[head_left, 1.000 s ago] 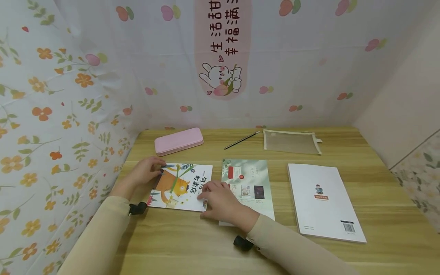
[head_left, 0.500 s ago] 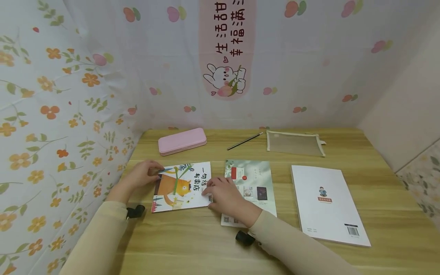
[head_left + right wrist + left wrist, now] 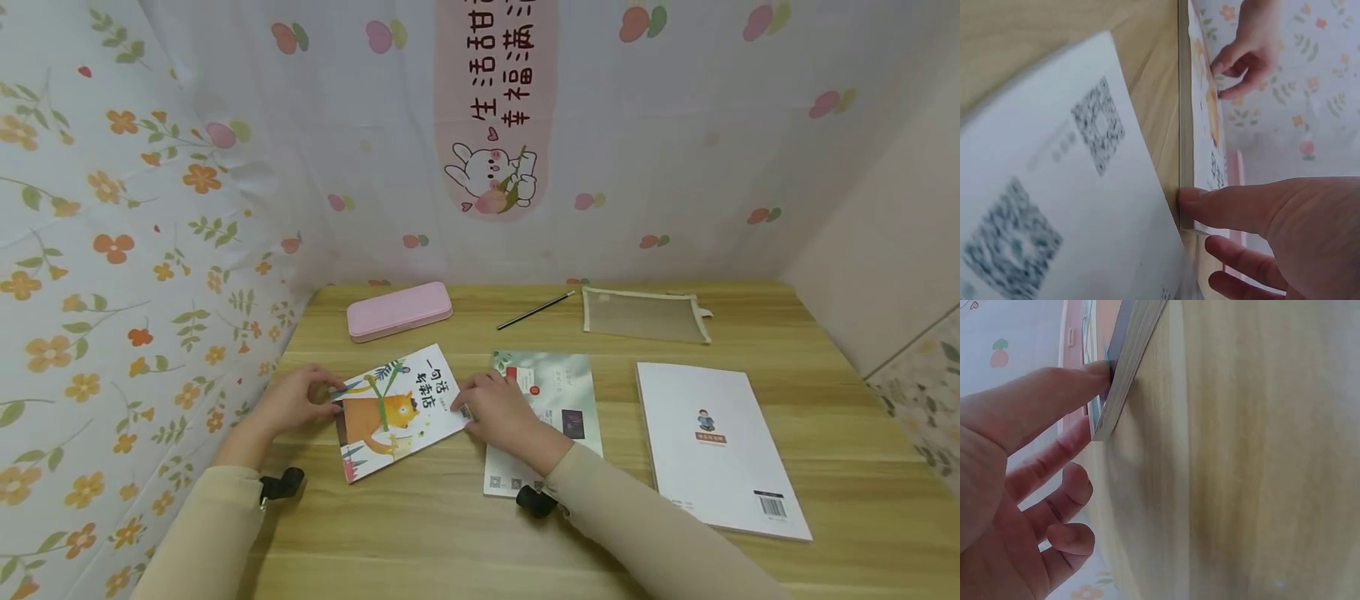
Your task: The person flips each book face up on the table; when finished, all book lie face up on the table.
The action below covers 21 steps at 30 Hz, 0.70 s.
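A picture book (image 3: 397, 408) with an orange cat on its cover lies turned askew on the table at the left. My left hand (image 3: 292, 404) pinches its left end near the upper corner. In the left wrist view, the thumb (image 3: 1066, 387) presses on the book's edge while the other fingers curl below. My right hand (image 3: 506, 417) grips the opposite corner, its thumb (image 3: 1222, 203) along the book's edge in the right wrist view. Part of that hand covers a green booklet (image 3: 558, 383) lying to the right of the picture book.
A pink pencil case (image 3: 400, 311) lies at the back left of the wooden table (image 3: 420, 533). Behind the booklet are a pencil (image 3: 535, 310) and a mesh zip pouch (image 3: 645, 315). To the right lies a white book (image 3: 716, 450). Patterned curtains (image 3: 337, 125) border the back and left.
The picture book has turned counterclockwise, its right end swinging toward the back and its left end toward the front. Both hands move with it. The other things have stayed in place.
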{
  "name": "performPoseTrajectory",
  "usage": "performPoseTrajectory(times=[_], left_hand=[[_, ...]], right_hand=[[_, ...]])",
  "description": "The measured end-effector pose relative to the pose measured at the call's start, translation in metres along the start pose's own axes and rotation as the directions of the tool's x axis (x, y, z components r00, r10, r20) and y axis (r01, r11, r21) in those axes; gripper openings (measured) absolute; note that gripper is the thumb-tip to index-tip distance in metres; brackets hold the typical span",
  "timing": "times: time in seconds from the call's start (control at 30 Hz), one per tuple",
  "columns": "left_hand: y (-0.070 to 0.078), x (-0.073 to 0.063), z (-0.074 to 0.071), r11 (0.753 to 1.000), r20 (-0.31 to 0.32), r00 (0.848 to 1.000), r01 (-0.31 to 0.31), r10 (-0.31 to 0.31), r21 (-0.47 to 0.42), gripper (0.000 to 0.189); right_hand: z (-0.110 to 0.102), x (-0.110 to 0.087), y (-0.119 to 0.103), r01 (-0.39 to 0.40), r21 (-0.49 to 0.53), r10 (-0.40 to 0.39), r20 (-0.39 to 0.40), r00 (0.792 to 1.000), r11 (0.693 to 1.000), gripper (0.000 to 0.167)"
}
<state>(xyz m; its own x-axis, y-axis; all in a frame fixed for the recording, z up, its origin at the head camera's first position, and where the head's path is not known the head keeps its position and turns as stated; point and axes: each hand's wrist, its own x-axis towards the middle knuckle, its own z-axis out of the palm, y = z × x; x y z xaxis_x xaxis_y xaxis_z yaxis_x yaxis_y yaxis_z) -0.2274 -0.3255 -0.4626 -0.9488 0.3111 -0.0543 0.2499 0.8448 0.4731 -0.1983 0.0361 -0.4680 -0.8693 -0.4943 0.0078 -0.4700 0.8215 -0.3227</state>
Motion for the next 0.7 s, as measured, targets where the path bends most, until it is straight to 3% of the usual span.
performPoseTrajectory(times=[0.2, 0.47, 0.7], left_hand=[[0.000, -0.007, 0.001, 0.999, 0.017, 0.999, -0.026, 0.027, -0.018, 0.032], [0.011, -0.009, 0.001, 0.994, 0.122, 0.989, -0.071, 0.081, -0.086, 0.041], [0.017, -0.016, 0.005, 0.995, 0.114, 0.990, -0.078, 0.085, -0.067, 0.042]], right_hand=[[0.000, 0.011, 0.006, -0.009, -0.007, 0.009, -0.012, 1.000, 1.000, 0.028], [0.001, 0.024, 0.013, -0.054, 0.018, 0.054, -0.044, 0.998, 0.998, 0.027], [0.001, 0.031, 0.020, -0.057, 0.015, 0.058, -0.069, 0.996, 0.998, 0.025]])
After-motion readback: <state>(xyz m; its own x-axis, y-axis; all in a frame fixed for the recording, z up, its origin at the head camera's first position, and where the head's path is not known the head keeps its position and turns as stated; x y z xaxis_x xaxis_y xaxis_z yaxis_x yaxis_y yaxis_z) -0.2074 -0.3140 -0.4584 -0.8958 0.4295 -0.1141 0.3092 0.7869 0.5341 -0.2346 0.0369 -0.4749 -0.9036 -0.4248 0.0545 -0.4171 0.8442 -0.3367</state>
